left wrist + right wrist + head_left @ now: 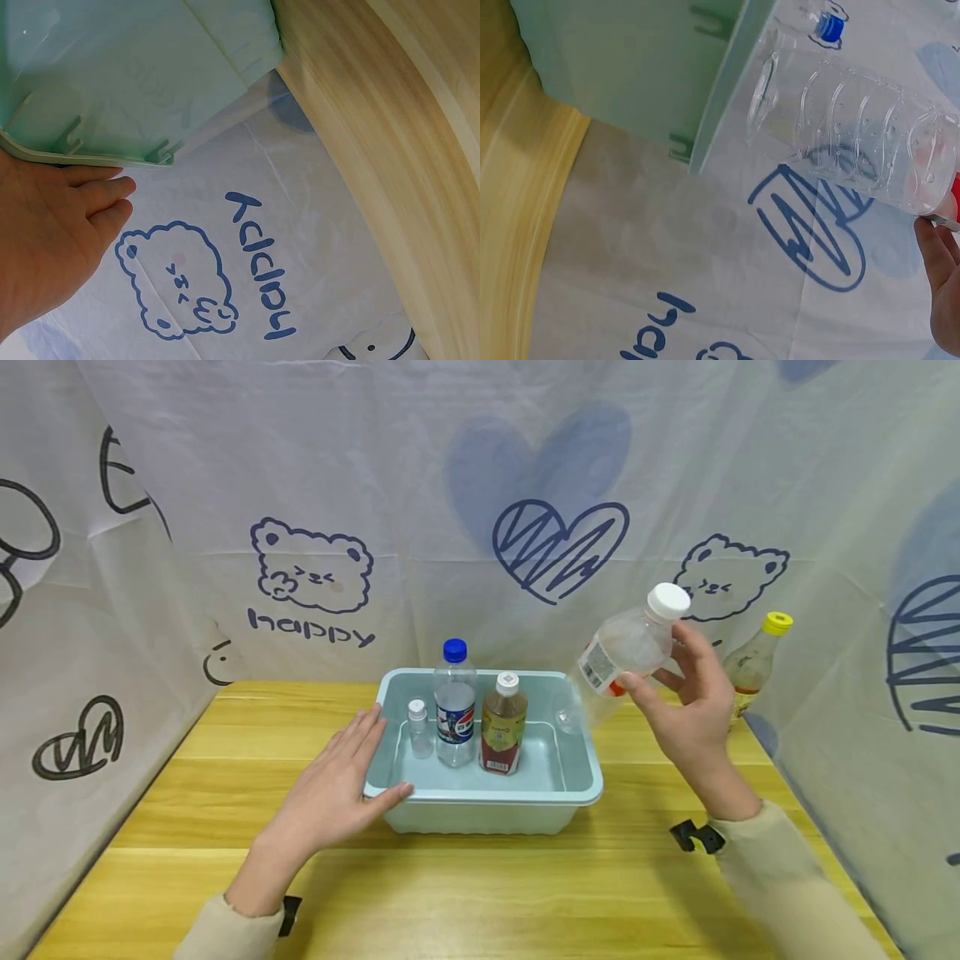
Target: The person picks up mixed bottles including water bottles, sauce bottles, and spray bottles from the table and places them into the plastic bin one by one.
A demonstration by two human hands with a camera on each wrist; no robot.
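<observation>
Sleeves lay nearest. Left hand, fingers extended, touched the tub to their right. Right hand grasped a tilted bottle, base below-left of its fingertips, near the tub's rim.

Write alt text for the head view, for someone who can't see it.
A right hand holds a tilted clear bottle near the right end of a pale tub, while the left hand touches the tub's left rim. Inside stand a small clear bottle, a blue-capped bottle and a brown bottle; a yellow-capped bottle is behind the right hand.
</observation>
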